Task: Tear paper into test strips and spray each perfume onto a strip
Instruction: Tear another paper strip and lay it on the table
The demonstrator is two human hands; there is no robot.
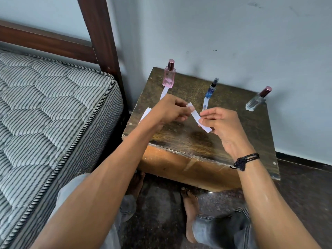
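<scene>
Above the wooden table, left hand and right hand each pinch an end of a paper strip; on it, pink perfume bottle and blue spray bottle already have strips; the clear perfume bottle likely awaits this one.

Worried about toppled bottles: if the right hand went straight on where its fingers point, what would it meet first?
Likely the left hand, pinching the other end of the paper strip the right hand holds; depth is unclear.
</scene>
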